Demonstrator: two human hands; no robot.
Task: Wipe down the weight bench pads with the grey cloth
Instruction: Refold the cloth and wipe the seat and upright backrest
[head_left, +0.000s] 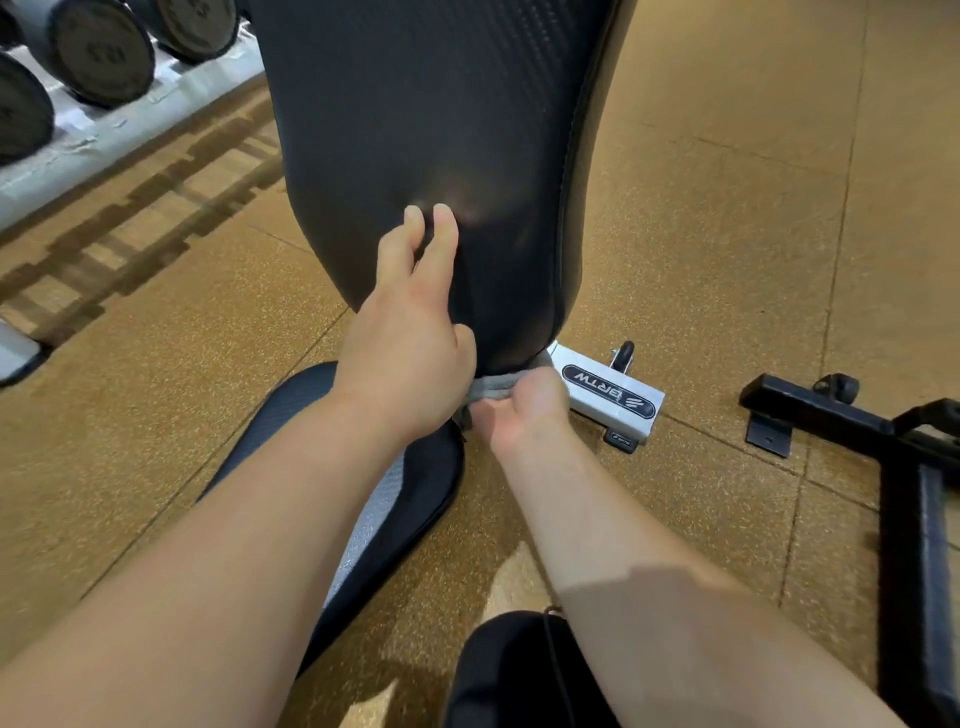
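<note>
The black textured back pad (415, 130) of the weight bench rises up the middle of the view. Below it lies the black seat pad (415, 493), partly hidden by my left forearm. My left hand (410, 332) rests flat on the lower part of the back pad, fingers spread. My right hand (519, 410) grips the grey cloth (493, 384) and presses it against the bottom edge of the back pad, in the gap above the seat. Only a small fold of the cloth shows.
A silver frame bar (613, 395) with a logo juts out to the right of the pad's base. A black metal frame (893, 457) lies on the brown rubber floor at right. Dark dumbbells (98, 52) sit on a rack at top left.
</note>
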